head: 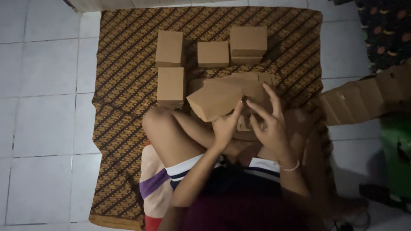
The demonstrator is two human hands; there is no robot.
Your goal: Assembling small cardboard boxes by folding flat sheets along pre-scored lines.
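Holding a light, stiff cardboard box [215,101] above the lap, the left hand [225,127] closes its grip on the lower edge while the right hand [270,124] hovers with fingers spread, best gripped by its edges.

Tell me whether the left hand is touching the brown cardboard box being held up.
Touching. The head view shows the left hand with its fingers pressed against the lower right edge of the tilted cardboard box, no gap between them.

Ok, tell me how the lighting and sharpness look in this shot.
Head view: dim and soft throughout, no glare; the patterned mat and folded boxes are evenly lit, the right edge falls into shadow, the left hand and right hand are slightly blurred.
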